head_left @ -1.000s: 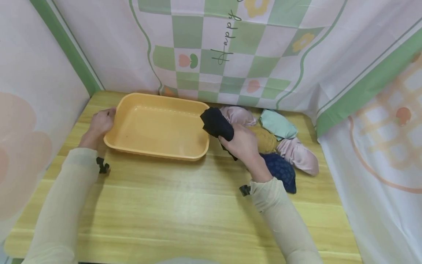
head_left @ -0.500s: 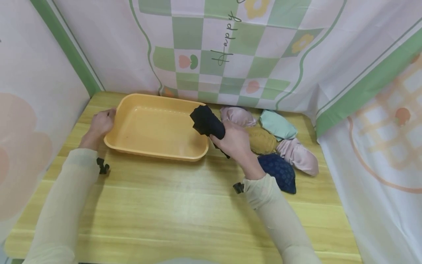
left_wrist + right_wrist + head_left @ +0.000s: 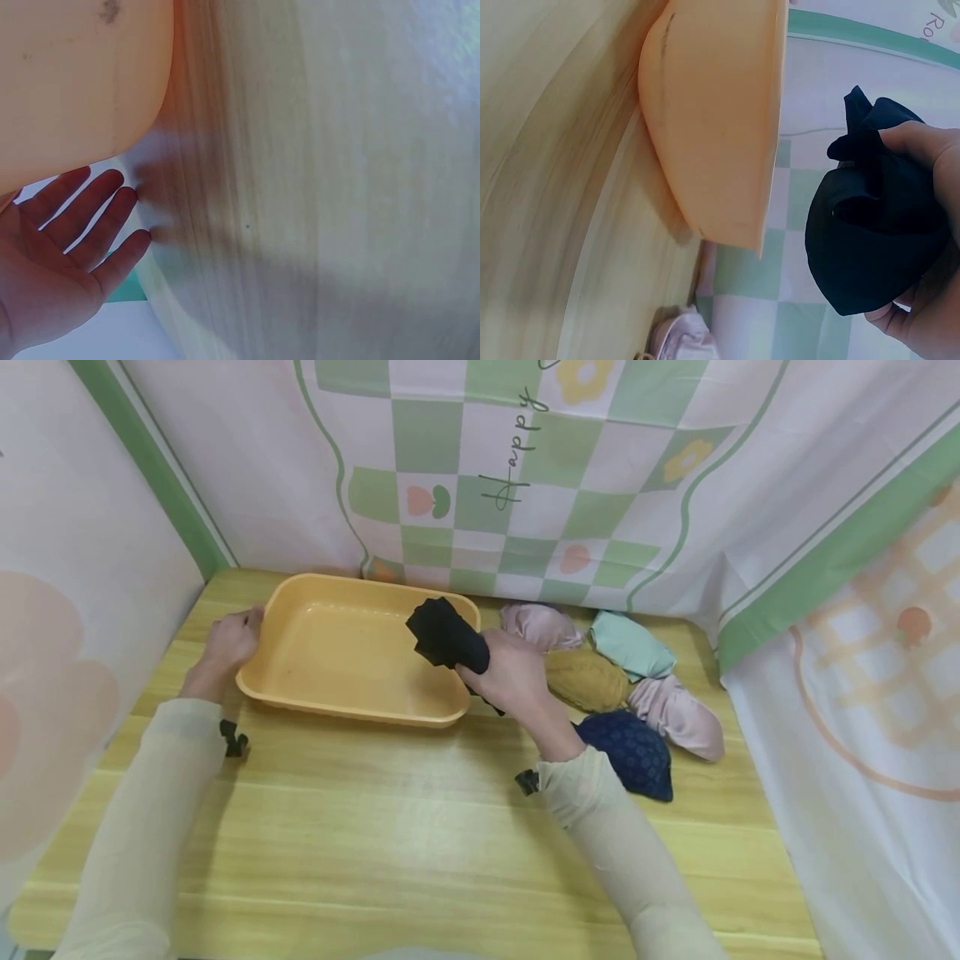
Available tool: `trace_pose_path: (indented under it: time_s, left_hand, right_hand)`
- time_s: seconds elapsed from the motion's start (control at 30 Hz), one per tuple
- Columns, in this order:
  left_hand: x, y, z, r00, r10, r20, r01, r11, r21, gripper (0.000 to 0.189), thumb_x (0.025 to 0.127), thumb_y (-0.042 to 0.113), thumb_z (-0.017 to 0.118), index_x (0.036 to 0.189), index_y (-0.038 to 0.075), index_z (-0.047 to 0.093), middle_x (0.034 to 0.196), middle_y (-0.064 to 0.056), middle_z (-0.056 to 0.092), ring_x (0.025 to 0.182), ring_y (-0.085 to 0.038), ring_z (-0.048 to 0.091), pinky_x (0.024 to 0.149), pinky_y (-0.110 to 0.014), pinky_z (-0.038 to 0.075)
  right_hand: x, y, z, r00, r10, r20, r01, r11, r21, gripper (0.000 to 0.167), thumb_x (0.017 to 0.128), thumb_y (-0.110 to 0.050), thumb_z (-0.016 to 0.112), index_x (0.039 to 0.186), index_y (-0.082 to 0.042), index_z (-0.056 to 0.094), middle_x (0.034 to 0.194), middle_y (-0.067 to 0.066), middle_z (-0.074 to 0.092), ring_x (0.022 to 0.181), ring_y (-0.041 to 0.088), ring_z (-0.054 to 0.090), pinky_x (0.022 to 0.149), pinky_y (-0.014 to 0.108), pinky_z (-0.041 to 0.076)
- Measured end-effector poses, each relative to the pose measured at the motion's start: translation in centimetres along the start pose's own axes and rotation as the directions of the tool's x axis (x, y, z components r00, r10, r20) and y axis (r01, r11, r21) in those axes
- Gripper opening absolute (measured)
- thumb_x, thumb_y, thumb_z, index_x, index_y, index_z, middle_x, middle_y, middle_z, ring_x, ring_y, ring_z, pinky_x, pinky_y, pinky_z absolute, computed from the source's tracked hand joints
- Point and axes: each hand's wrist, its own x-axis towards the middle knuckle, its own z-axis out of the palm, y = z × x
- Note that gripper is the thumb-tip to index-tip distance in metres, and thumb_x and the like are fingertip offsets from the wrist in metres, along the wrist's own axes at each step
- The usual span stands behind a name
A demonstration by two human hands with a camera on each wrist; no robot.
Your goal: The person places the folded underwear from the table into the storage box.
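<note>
My right hand (image 3: 512, 671) holds a bundled black cloth garment (image 3: 447, 635) with zigzag edges over the right end of a yellow-orange plastic tray (image 3: 352, 706). In the right wrist view, the thumb and fingers grip the folded black garment (image 3: 877, 217), and the tray's outer wall (image 3: 712, 127) stands beyond it. At the tray's left end is my left hand (image 3: 234, 639), right at the rim. The left wrist view shows that hand's fingers (image 3: 105, 229) straight and spread beside the outer wall; its thumb is mostly hidden. Nothing lies inside the tray.
Right of the tray, several soft cloth bundles lie together: pink satin (image 3: 542, 625), mint green (image 3: 633, 645), mustard (image 3: 587, 680), another pink satin (image 3: 677, 716) and patterned navy (image 3: 628, 752). Behind the wooden table (image 3: 390, 843) hangs a checked curtain (image 3: 498, 485), with more fabric at both sides.
My right hand has moved left with the black garment, from beside the tray's right rim to over its right part. The left hand and the tray have stayed almost still.
</note>
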Motion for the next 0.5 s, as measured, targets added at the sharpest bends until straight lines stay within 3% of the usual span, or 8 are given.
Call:
trace_pose_path:
  time_s: [0.5]
  left_hand:
    - [0.5, -0.1, 0.0, 1.000, -0.026, 0.006, 0.026, 1.000, -0.001, 0.086, 0.101, 0.061, -0.002, 0.156, -0.001, 0.023, 0.154, -0.038, 0.028, 0.141, -0.059, 0.025, 0.119, -0.066, 0.022]
  right_hand:
    - [1.4, -2.4, 1.4, 0.996, -0.043, 0.078, 0.042, 0.999, 0.012, 0.032, 0.085, -0.043, 0.072, 0.094, -0.013, 0.063, 0.087, 0.001, 0.068, 0.084, 0.024, 0.067, 0.073, 0.042, 0.057]
